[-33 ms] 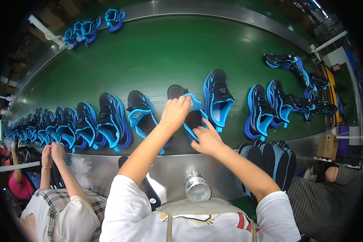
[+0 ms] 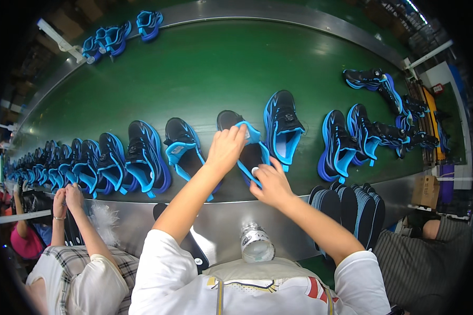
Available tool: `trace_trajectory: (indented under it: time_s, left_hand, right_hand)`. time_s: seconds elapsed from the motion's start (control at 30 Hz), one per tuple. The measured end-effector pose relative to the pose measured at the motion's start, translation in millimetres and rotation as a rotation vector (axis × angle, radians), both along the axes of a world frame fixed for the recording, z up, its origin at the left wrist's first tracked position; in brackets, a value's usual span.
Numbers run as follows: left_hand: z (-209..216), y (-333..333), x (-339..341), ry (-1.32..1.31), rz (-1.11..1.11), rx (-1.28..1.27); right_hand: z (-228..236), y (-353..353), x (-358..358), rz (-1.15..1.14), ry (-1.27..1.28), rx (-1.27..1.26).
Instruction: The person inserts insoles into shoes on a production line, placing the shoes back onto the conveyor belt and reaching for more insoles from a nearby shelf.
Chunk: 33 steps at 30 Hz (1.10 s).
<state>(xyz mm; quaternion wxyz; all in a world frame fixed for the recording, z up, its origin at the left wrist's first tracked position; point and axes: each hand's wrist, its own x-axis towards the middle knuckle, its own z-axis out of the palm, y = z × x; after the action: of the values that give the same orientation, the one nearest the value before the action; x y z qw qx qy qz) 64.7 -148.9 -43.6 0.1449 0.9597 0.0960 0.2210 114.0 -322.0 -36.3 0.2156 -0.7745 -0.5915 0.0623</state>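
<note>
In the head view, one black-and-blue shoe (image 2: 227, 118) is lying on the green surface (image 2: 220, 58) in front of the person — the left hand (image 2: 227, 147) is gripping its light-blue tongue (image 2: 252, 135), while the right hand (image 2: 271, 184) is touching the heel opening, its grip too hidden to tell. One matching shoe (image 2: 285, 118) is standing just to the right, and two upright shoes (image 2: 335, 147) are standing farther right. One clear container (image 2: 257, 245) is standing near the person — overlapping black insoles (image 2: 326, 206) are defying a count.
</note>
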Motion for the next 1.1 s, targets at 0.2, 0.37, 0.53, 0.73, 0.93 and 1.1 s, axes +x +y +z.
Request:
trace_trajectory:
  time_s: [0.2,0.37,0.53,0.73,0.93,1.1]
  left_hand:
    - [14.4,-30.1,-29.5,-0.139,0.115,-0.121]
    - [29.8,-56.9,-36.2,-0.2,0.129,-0.159]
    - [21.7,-37.9,-12.9,-0.159,0.162,-0.079]
    - [19.8,-4.6,-4.9,0.083,0.177,-1.048]
    - [27.9,-20.3,-23.3,0.023,0.17,-0.622]
    - [2.5,-19.8,-10.6,-0.113,0.178,0.187]
  right_hand:
    - [-22.4,-63.2,-34.8,-0.116,-0.014,0.278]
    - [-34.5,-87.9,-48.6,-0.145,-0.072,0.248]
    - [-17.8,-67.1,-36.6,-0.143,0.005,0.227]
    - [14.0,-53.7,-27.0,-0.218,0.008,0.199]
    - [38.4,-117.8,-16.0,-0.419,0.041,0.173]
    - [57.5,-172.2,-11.8,-0.573,0.004,0.175]
